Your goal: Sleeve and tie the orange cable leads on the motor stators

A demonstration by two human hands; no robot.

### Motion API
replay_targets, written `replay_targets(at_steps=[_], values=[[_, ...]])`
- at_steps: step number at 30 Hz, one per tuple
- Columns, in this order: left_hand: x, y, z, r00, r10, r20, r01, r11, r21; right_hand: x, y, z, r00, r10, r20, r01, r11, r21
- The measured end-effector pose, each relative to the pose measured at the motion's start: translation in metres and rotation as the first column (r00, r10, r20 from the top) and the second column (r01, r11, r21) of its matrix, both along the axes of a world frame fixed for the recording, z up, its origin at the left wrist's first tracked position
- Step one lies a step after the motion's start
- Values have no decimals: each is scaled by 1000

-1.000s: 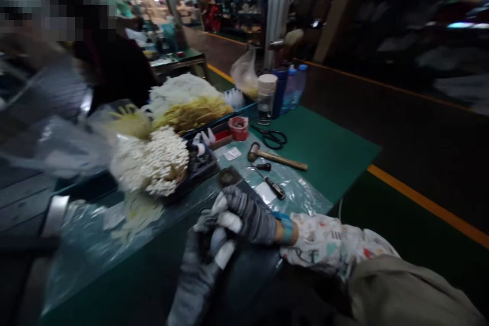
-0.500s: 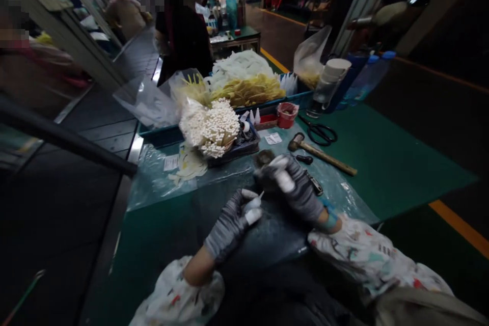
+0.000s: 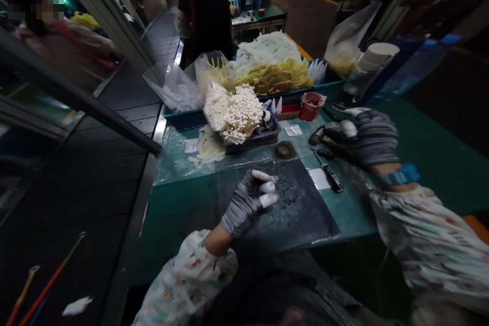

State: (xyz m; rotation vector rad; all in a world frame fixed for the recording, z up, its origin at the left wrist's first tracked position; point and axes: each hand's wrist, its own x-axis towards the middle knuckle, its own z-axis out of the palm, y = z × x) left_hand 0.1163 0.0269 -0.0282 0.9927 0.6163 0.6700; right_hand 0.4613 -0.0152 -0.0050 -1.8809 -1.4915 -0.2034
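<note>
**Tool gripped at right, left fingers bunched over dark pad**

A green bench [image 3: 431, 193] is overlaid with clear plastic [image 3: 171, 163], and a dark pad [image 3: 294, 204] is laid near. Far off, a tray [image 3: 252, 145] of white-tipped stems [image 3: 233, 114] is set. The right hand [image 3: 372, 137] is clamped on a dark-headed tool [image 3: 318, 136], possibly a hammer. The left hand [image 3: 248, 204] is rested on the pad, its taped fingers [image 3: 269, 200] bunched together; any held item cannot be told. Those fingers could be struck if the tool slips, and a small hand tool [image 3: 330, 178] could be knocked by the right sleeve [image 3: 424, 234].
</note>
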Motion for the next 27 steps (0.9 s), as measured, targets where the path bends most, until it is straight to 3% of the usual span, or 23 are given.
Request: replay_targets(at_steps=[4, 7, 9, 12, 17, 19, 22, 25, 27], values=[[0, 2, -3, 999, 12, -36, -13, 1000, -19, -73, -4, -6, 950, 306, -63, -305, 952, 20], [0, 2, -6, 997, 36, -70, -36, 999, -4, -128, -5, -14, 818, 513, -259, -526, 850, 21], [0, 3, -8, 994, 60, -88, -58, 998, 26, -151, -2, -19, 751, 561, -349, -577, 814, 69], [2, 2, -11, 995, 56, -87, -52, 998, 37, -166, 3, -23, 744, 556, -370, -563, 820, 100], [2, -1, -8, 999, 41, -14, -40, 997, 65, -145, 7, -12, 763, 536, -361, -568, 823, 18], [-1, 1, -4, 989, 145, 4, -145, 984, 108, -122, 16, -6, 834, 461, -305, -486, 874, -11], [-6, 8, 2, 919, 391, 49, -393, 902, 180, -85, 38, -6, 928, 290, -233, -303, 953, -22], [-10, 16, 9, 845, 514, 149, -534, 825, 183, -63, 59, -19, 972, 158, -174, -174, 982, -79], [-14, 21, 14, 811, 546, 210, -581, 795, 173, -61, 67, -31, 979, 132, -154, -151, 982, -115]])
